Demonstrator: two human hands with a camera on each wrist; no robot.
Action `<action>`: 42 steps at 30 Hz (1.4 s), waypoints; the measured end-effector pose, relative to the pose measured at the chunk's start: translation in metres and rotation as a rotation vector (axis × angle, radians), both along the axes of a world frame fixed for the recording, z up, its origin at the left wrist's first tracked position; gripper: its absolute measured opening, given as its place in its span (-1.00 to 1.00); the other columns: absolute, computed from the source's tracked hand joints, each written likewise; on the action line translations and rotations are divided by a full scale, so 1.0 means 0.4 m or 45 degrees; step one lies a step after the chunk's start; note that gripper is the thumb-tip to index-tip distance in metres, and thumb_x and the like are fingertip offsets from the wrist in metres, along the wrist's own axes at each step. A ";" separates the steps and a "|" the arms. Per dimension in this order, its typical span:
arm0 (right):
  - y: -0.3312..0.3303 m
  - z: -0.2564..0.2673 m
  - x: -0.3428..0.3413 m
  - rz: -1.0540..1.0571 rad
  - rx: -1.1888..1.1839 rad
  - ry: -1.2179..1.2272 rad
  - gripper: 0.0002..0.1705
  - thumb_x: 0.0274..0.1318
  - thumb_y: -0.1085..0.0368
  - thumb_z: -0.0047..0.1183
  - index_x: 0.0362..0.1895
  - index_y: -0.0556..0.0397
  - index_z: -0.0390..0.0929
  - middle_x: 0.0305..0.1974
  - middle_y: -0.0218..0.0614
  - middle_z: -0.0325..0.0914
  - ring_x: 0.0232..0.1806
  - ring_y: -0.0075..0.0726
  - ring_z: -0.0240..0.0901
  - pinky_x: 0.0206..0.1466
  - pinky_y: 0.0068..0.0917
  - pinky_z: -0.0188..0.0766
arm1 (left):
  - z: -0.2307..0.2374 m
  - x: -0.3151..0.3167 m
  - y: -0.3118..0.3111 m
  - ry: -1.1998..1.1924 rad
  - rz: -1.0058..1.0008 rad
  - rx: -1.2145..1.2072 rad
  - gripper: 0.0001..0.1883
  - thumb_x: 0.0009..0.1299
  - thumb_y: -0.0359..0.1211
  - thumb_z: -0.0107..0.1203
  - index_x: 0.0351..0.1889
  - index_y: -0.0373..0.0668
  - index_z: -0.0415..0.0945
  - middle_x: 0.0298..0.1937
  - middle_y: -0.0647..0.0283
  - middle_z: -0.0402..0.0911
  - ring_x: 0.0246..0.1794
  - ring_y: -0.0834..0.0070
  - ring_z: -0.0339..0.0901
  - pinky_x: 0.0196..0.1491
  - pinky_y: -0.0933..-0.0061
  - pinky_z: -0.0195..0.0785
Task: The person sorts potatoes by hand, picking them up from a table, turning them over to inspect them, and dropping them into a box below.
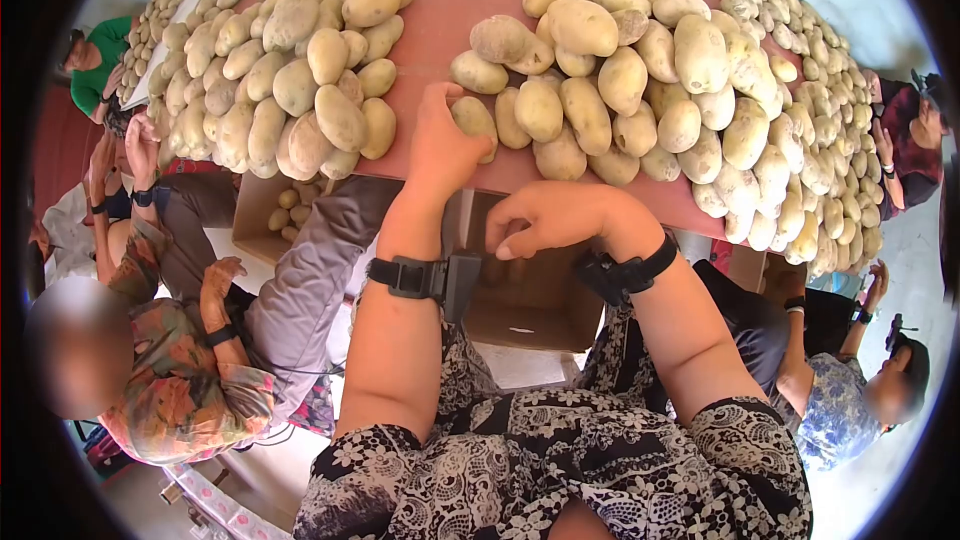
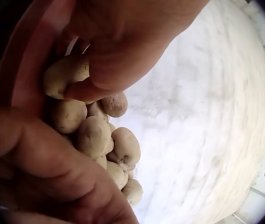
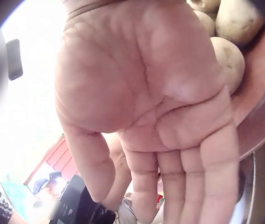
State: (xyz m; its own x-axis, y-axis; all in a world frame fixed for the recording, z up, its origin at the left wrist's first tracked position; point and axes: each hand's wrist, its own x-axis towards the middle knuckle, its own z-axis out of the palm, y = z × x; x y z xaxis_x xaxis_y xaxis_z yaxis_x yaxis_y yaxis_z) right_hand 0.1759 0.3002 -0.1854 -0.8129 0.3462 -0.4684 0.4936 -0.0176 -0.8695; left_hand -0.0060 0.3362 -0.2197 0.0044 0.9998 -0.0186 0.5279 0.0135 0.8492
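In the head view the left hand (image 1: 440,145) grips a single potato (image 1: 474,122) at the table's front edge, left of the large potato pile (image 1: 620,70). Seen from the left wrist, its thumb and fingers pinch that potato (image 2: 58,79), close to other potatoes (image 2: 94,136). The right hand (image 1: 560,218) hangs just past the table edge, below the pile, holding nothing. In the right wrist view the right palm (image 3: 142,79) faces the camera with its fingers loosely extended.
A second potato pile (image 1: 290,70) lies on the left of the red table (image 1: 440,0). An open cardboard box (image 1: 530,315) stands below the front edge, and another box (image 1: 262,215) with potatoes is farther left. Several people sit or stand around the table.
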 end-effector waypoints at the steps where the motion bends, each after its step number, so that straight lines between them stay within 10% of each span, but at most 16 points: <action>1: 0.002 0.001 0.001 -0.067 -0.070 0.043 -0.67 0.24 0.16 0.14 -0.03 0.11 0.63 -0.18 -0.30 0.67 -0.19 -0.37 0.62 -0.07 -0.41 0.51 | -0.005 -0.004 0.001 0.030 -0.016 -0.003 -0.38 -0.03 -0.48 0.38 0.05 -0.24 0.42 0.06 0.01 0.52 0.14 0.09 0.47 0.18 0.22 0.36; 11: 0.001 0.025 0.000 -0.733 -0.218 0.746 -0.79 0.26 0.33 0.09 -0.07 0.14 0.57 -0.15 -0.33 0.60 -0.16 -0.45 0.58 -0.04 -0.48 0.51 | 0.061 -0.077 0.003 -0.804 -0.270 -0.294 -0.47 0.07 -0.61 0.34 0.00 -0.14 0.39 -0.06 0.31 0.52 0.02 0.52 0.48 0.06 0.42 0.40; 17: 0.010 0.015 0.016 -1.059 0.086 1.280 -0.83 0.30 0.42 -0.01 -0.06 0.15 0.53 -0.12 -0.34 0.57 -0.15 -0.51 0.52 -0.05 -0.49 0.45 | 0.083 -0.083 -0.003 -1.442 -0.361 -0.154 -0.40 -0.02 -0.69 0.34 -0.02 -0.08 0.38 0.07 0.29 0.47 0.15 0.38 0.49 0.24 0.33 0.40; 24: -0.006 0.021 -0.036 -1.412 0.369 0.963 -0.73 0.37 0.37 -0.05 0.10 0.13 0.44 -0.01 -0.35 0.49 -0.02 -0.60 0.39 0.02 -0.57 0.37 | 0.063 -0.066 0.001 -1.591 -0.559 0.013 -0.38 -0.11 -0.81 0.26 -0.10 -0.07 0.41 0.07 0.25 0.51 0.29 0.28 0.43 0.30 0.21 0.41; 32: -0.023 0.028 -0.026 -1.286 -0.253 1.089 -0.47 0.37 0.31 0.05 0.35 0.15 0.27 0.15 -0.30 0.42 0.18 -0.47 0.38 0.21 -0.45 0.40 | 0.063 -0.030 -0.009 -1.411 -0.580 0.017 -0.44 0.02 -0.85 -0.06 -0.03 -0.17 0.45 0.22 0.17 0.51 0.42 0.25 0.34 0.40 0.21 0.28; 42: -0.015 0.017 0.007 -1.304 0.181 1.156 -0.38 0.24 0.42 0.18 0.35 0.17 0.26 0.19 -0.25 0.39 0.26 -0.39 0.35 0.29 -0.40 0.38 | 0.100 -0.012 -0.010 -1.259 -0.600 -0.139 -0.41 0.21 -0.52 0.15 0.28 -0.30 0.40 0.21 0.15 0.52 0.25 0.40 0.45 0.34 0.28 0.28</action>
